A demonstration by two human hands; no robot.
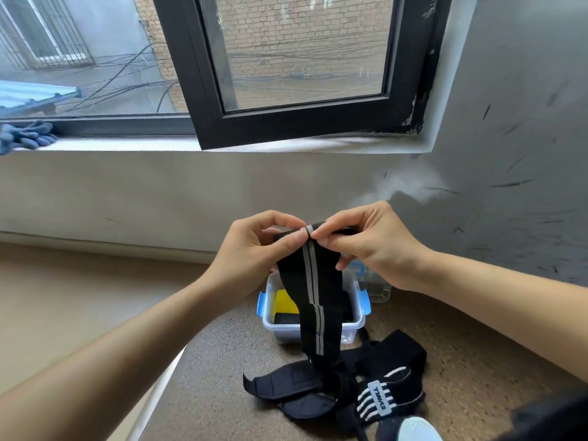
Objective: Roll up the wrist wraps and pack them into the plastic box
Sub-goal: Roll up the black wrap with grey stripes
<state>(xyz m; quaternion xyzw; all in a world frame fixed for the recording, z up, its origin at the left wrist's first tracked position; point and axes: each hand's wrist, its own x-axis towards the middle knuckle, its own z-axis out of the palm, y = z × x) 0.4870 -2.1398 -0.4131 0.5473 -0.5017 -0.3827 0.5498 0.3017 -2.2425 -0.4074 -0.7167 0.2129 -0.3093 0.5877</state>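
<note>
- Both hands are up in front of the wall, well above the worktop (477, 361), meeting fingertip to fingertip over one wrist wrap (313, 297).
- The left hand (254, 246) pinches the wrap's top end, thumb over the front and fingers curled behind.
- The right hand (369, 246) pinches that same top end from the other side, thumb and forefinger tight on the fold, and the remaining fingers are bent underneath.
- Where the fingertips meet, the wrap's end is turned over into a small fold; how far it is rolled cannot be told.
- From the hands the wrap hangs straight down, black with two grey stripes along its middle.
- It passes in front of the plastic box (286, 327), and its lower end reaches the pile of wraps (350, 386).
- The box stands open below the hands, toward the far end of the worktop, with blue latches on both sides.
- Inside the box are a yellow item (284, 300) and a black roll (286, 318), half hidden behind the hanging wrap.
- The pile lies loose, black and tangled, nearer the worktop's near edge, just in front of the box.
- Both forearms come in bare from the lower corners, wrists bent inward.
- Blue gloves (25, 136) lie on the window sill, far left.
</note>
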